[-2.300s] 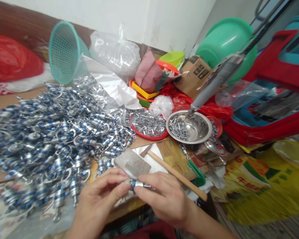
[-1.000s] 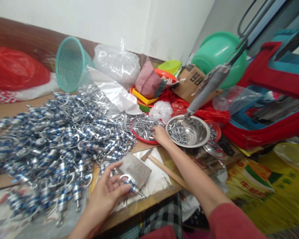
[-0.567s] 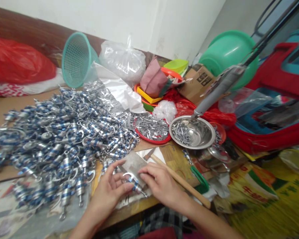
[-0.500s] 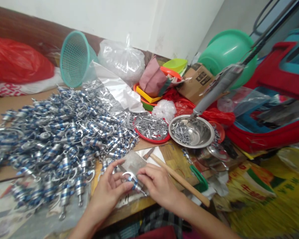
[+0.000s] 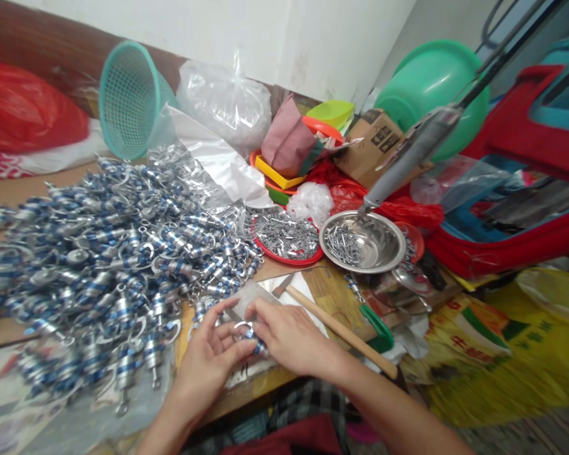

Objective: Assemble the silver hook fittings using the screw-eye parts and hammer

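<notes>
Plainly lettered, though blurred from where I stand, a yellow sack (image 5: 495, 341) at the right bears red Chinese characters and a mark resembling a capital G; I cannot read the rest. One cardboard box (image 5: 377, 142) shows dark printed characters, likewise illegible.

Two hands are at work over the near edge of the tabletop (image 5: 249, 395). The left hand (image 5: 208, 351) grasps one blue-banded metal fitting (image 5: 262, 348), hook uppermost, between thumb and fingers. The right hand (image 5: 287, 335) has its bent fingertips against the same fitting; whether they also pinch a smaller part I cannot tell, as the fingers hide it. The fitting thus lies between both hands, just in front of one gray metal block (image 5: 252, 296).

Similar fittings, too many to count, form one pile (image 5: 109, 265) on the left; a single fitting (image 5: 354, 288) lies apart, near one green plastic piece (image 5: 382, 328). One hammer (image 5: 341, 332), wooden-handled, lies beside the right hand.

Containers: one red tray (image 5: 289, 260), filled with small silver parts; one steel bowl (image 5: 377, 249), thin metal pins gathered along its left side, with the tip of a gray-handled tool (image 5: 410, 155) over it; one mesh basket (image 5: 130, 101), tipped on its side; one green basin (image 5: 434, 98), tilted; one clear bag (image 5: 225, 104), bulging with pale contents.
</notes>
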